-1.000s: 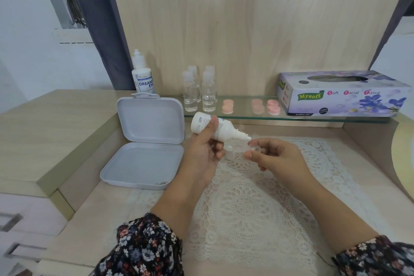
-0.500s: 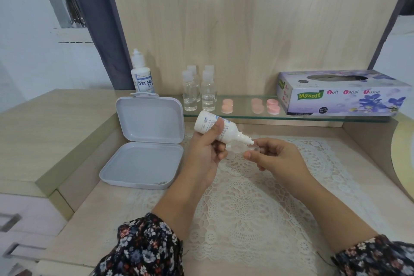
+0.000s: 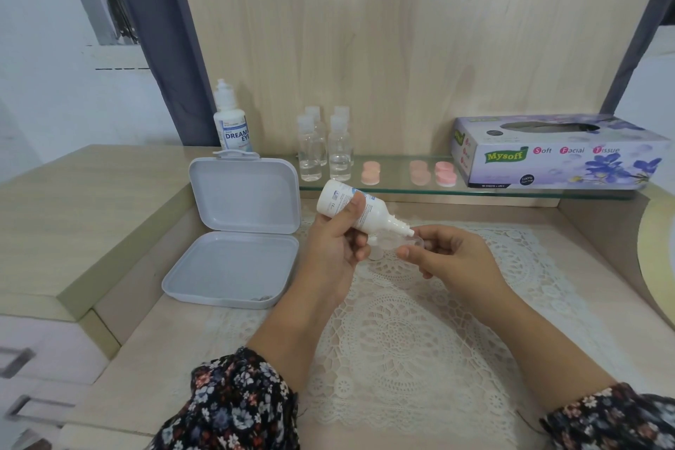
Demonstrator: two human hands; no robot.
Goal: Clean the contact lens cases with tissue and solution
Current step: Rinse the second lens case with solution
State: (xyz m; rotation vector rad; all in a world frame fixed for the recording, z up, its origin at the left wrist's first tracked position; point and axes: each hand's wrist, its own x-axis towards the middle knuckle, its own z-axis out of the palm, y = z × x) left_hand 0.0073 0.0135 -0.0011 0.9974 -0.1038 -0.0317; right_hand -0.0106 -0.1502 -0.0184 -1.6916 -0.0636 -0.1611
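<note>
Your left hand (image 3: 338,241) has its grip wrapped around the white solution bottle (image 3: 356,206), tilted so the nozzle points down and right, and your right hand (image 3: 443,254) pinches the small clear lens case (image 3: 396,242) right under that tip, both held just above the lace mat (image 3: 409,332) at the middle of the tabletop (image 3: 153,369). You appear to be wetting the case, so keep the nozzle over the cup without touching it, squeeze gently, and hold the case level so the solution pools instead of running onto your fingers; the clear plastic is hard to read, so I cannot tell how full it is. A small white piece, possibly the bottle cap, sits on the mat just below your hands, mostly hidden. For the wiping to come, the tissue box (image 3: 555,157) stands on the glass shelf (image 3: 394,183) at far right, with open room between it and your right hand. Mind the shelf's front edge when you reach up, and the pink lens cases (image 3: 445,173) and clear bottles (image 3: 339,148) ranged along it. The open grey box (image 3: 237,230) lies to your left, its raised lid near your left knuckles, so move the bottle rightward or toward you rather than left.
</note>
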